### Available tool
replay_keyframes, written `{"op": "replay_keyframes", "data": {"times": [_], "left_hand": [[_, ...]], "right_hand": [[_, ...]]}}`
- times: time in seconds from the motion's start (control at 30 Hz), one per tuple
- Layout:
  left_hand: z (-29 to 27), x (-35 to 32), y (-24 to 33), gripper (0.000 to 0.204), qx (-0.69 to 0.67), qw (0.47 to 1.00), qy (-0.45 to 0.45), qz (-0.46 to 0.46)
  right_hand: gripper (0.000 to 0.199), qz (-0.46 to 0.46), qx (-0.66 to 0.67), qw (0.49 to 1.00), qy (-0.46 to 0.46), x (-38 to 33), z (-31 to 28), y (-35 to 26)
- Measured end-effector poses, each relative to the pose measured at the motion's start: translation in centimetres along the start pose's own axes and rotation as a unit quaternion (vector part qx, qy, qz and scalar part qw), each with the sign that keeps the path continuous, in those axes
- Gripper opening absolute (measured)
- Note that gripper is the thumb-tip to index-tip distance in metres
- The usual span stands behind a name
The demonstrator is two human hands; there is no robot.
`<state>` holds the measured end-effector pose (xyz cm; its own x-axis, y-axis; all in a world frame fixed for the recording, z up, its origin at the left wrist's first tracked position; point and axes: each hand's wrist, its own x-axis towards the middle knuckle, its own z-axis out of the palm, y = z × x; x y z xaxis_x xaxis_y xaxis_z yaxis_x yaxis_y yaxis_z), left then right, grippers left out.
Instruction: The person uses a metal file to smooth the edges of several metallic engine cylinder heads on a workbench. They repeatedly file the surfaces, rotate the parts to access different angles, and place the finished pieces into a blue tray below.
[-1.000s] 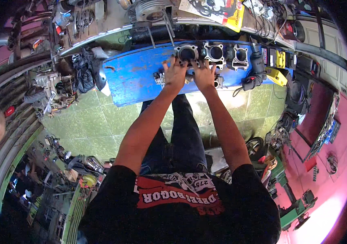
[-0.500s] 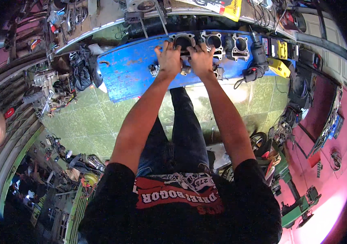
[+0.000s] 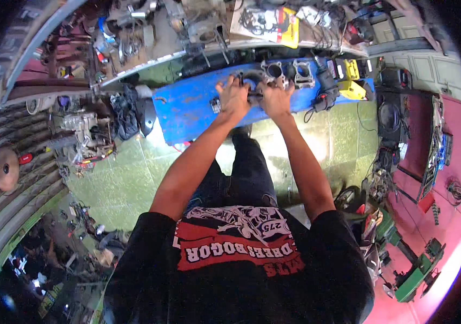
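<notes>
From where I stand, the relation that matters is between the two hands and the cylinder (image 3: 252, 74) at their fingertips. It sits on the blue counter (image 3: 184, 110), straight ahead of the person, just past the gap between left hand (image 3: 234, 101) and right hand (image 3: 276, 100). The left hand covers its near left side and the right hand its near right side, so neither is clearly the nearer; both reach it with forearms stretched out and angled inward. Both hands are palm down, fingers spread and bent over the metal. The backs of the hands hide the contact and the cylinder is smeared, so I can't tell whether they grip it or only rest against it, nor which way its long axis runs.

To its right, a second cylinder (image 3: 283, 71) lies just beyond the right hand's fingers, with its round bore facing up, and a third cylinder (image 3: 304, 81) comes after that, bore up too, clear of both hands. The three make a rough row running left to right along the counter's far side. The right hand is plainly the nearer one to those two. A drill (image 3: 323, 81) lies past the row's right end, and a small metal part (image 3: 215, 105) sits just left of the left hand.
</notes>
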<state>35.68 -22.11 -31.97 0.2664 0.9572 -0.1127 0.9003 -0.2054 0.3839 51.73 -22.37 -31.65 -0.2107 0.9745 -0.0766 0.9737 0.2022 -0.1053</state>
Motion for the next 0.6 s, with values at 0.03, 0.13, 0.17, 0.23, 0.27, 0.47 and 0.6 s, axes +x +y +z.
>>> {"op": "replay_keyframes", "data": {"times": [0.03,0.13,0.17,0.23,0.27,0.47,0.6], "left_hand": [[-0.8,-0.3,0.1,0.043,-0.003,1.0,0.006,0.006],[-3.3,-1.4,0.2,0.045,-0.021,0.999,0.03,0.006],[-4.5,-1.3,0.0,0.045,-0.024,0.999,0.041,0.007],[-6.9,-1.4,-0.2,0.045,-0.029,0.998,0.05,0.022],[-8.0,-1.5,-0.4,0.046,-0.019,0.997,0.069,0.032],[-15.5,-0.5,-2.0,0.043,0.001,0.981,0.183,0.07],[-21.9,-0.9,-2.5,0.041,0.016,0.963,0.253,0.091]], "right_hand": [[0.043,0.003,0.002,1.0,-0.004,-0.3,-1.1,-0.3],[0.044,0.005,0.018,0.999,0.043,-1.0,-3.0,-1.5],[0.043,0.003,0.03,0.999,0.039,-0.8,-4.4,-2.1],[0.039,0.026,0.069,0.996,0.051,-0.7,-7.0,-2.9],[0.037,0.027,0.074,0.994,0.075,-0.5,-7.8,-3.4],[0.044,0.017,0.106,0.979,0.176,2.5,-13.8,-6.5],[0.045,-0.025,0.111,0.958,0.264,4.0,-18.8,-9.2]]}}
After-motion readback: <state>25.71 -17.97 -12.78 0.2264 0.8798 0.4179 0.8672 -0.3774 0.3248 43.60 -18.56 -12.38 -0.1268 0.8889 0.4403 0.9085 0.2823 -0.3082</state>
